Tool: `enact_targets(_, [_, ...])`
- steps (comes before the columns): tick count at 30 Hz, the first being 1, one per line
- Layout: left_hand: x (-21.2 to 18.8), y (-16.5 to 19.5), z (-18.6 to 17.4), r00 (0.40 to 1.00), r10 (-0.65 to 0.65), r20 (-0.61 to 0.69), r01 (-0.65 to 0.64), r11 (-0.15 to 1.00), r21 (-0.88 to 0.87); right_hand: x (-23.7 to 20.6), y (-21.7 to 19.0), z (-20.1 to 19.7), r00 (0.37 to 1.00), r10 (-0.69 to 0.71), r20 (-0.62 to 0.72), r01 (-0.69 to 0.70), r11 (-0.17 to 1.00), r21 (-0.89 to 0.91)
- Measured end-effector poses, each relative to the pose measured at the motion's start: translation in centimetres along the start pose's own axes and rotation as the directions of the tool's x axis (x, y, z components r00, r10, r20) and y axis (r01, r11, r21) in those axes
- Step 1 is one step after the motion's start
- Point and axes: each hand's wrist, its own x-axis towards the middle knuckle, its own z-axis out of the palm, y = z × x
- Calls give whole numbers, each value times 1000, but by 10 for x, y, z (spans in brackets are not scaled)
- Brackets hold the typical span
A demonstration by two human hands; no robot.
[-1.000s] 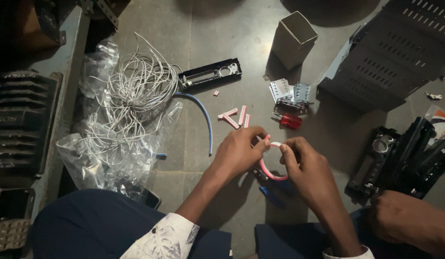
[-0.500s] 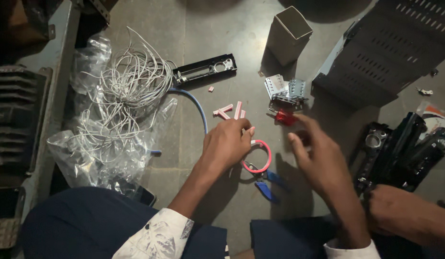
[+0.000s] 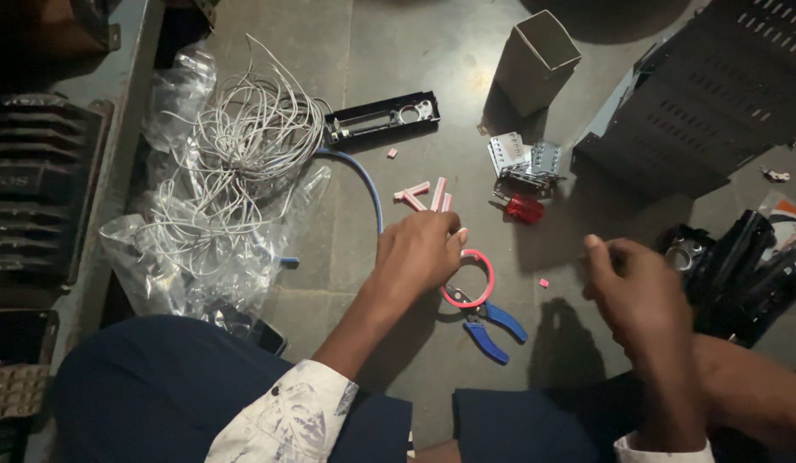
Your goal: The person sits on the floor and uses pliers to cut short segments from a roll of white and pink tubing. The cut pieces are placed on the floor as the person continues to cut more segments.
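Left hand (image 3: 419,253) pinches the pink wire loop (image 3: 477,283), right hand (image 3: 634,287) loosely curled, empty; several cut pink pieces (image 3: 424,195) already on the floor, loop still uncut

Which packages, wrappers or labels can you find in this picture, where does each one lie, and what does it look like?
Clear plastic bag: on the floor at the left, crumpled, see-through, under a bundle of white wires.
Open box: on the floor near the top, tall, grey, square mouth.
Printed packet: right edge, white with an orange patch, mostly hidden.
No screens or signs show.
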Motion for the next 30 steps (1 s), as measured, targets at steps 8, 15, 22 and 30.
enact_targets(8, [2,1,-2,986,72,-147,-87,991,-101,0,-7,21,984,-179,5,179,984,6])
enact_targets(15, [2,7,-2,985,158,-76,-175,906,-385,-15,-22,52,712,-660,-239,702,672,235])
enact_targets(22, [2,11,3,979,202,-17,-189,880,-436,-15,-25,60,659,-681,-320,743,656,134])
enact_targets(30, [0,11,-1,997,56,61,-27,916,-401,-21,-28,59,727,-635,-261,681,715,160])
